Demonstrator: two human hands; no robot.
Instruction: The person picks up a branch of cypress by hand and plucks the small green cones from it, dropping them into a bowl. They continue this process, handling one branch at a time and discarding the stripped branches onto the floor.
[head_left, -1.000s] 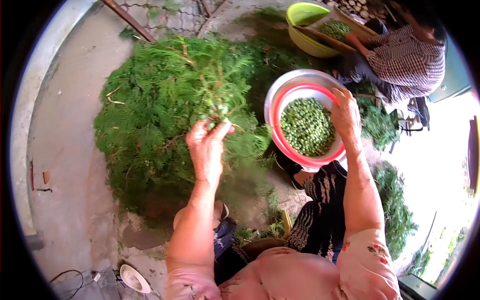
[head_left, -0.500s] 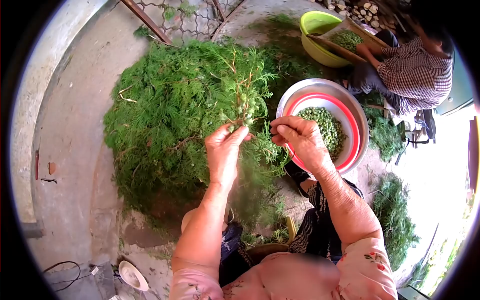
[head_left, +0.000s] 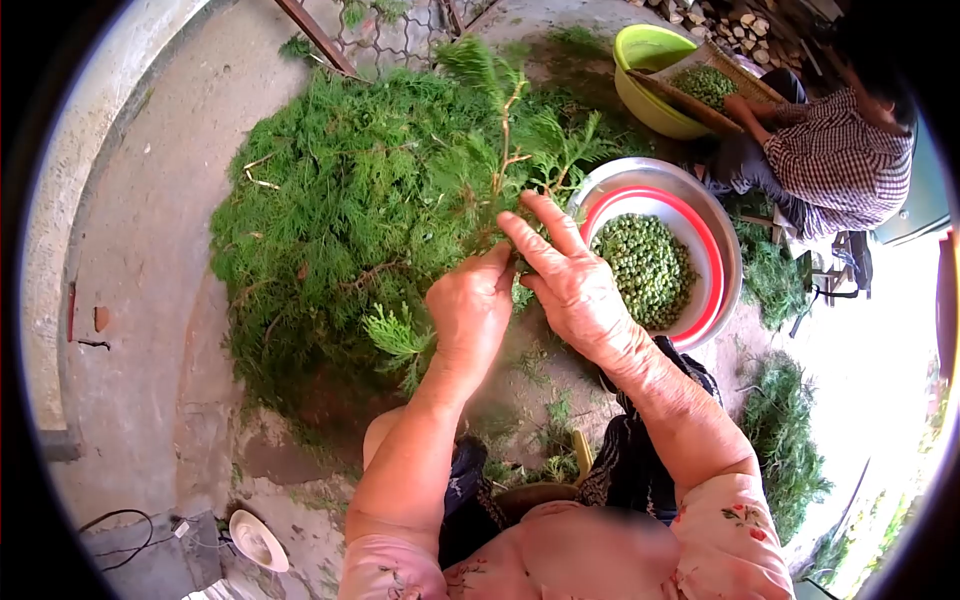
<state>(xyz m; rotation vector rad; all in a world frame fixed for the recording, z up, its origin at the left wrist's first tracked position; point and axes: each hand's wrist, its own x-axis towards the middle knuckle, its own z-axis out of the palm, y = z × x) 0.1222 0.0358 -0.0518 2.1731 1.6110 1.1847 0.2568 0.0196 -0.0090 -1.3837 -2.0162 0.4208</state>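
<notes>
My left hand (head_left: pixel 468 305) is closed around the lower stem of a leafy evergreen branch (head_left: pixel 506 130), whose orange-brown twigs stand up beyond my fingers. A green frond pokes out on the left side of this hand. Close against it, my right hand (head_left: pixel 575 285) has its index and middle fingers stretched out and apart over the branch; its thumb side is partly hidden. Just right of that hand, a white bowl with a red rim (head_left: pixel 712 235) sits inside a metal basin (head_left: pixel 733 225). Many small green cones (head_left: pixel 645 270) lie in the bowl.
A large pile of evergreen cuttings (head_left: pixel 320 220) covers the floor ahead and left. Another person (head_left: pixel 840 150) sits at the right, hands at a woven tray of green cones (head_left: pixel 735 85) on a yellow-green tub (head_left: pixel 640 45). A pale hat (head_left: pixel 258 540) lies lower left.
The cone-bearing sprig seen between my hands is no longer visible there; a leafier branch now rises from my left hand. My right hand has come left against it, fingers extended.
</notes>
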